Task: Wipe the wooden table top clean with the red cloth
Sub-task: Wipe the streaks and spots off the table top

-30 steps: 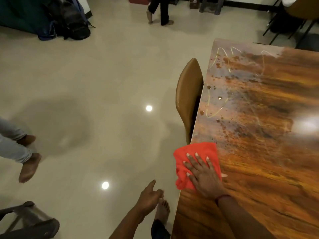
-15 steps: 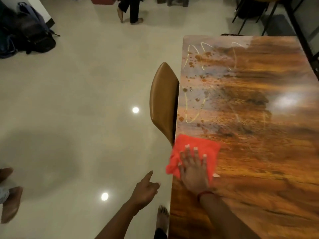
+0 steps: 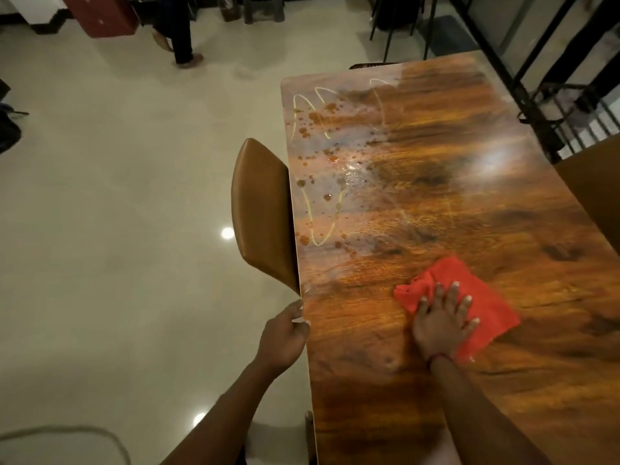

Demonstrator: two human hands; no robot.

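The wooden table top [image 3: 436, 203] fills the right half of the view. Brown splatters and thin yellow squiggles [image 3: 322, 169] cover its far left part. The red cloth [image 3: 483, 297] lies flat on the near middle of the table. My right hand [image 3: 443, 320] presses on it with fingers spread, palm down. My left hand [image 3: 285, 333] rests at the table's left edge, fingertips touching the rim, holding nothing.
A brown padded chair [image 3: 261, 213] is tucked against the table's left edge, just beyond my left hand. Pale tiled floor [image 3: 117, 229] lies to the left. A person's legs [image 3: 183, 35] stand at the far end. A black railing [image 3: 523, 88] runs past the table's right side.
My right hand has slid the red cloth from the table's left edge rightward toward the middle. My left hand has come up from beside the table to touch its edge.
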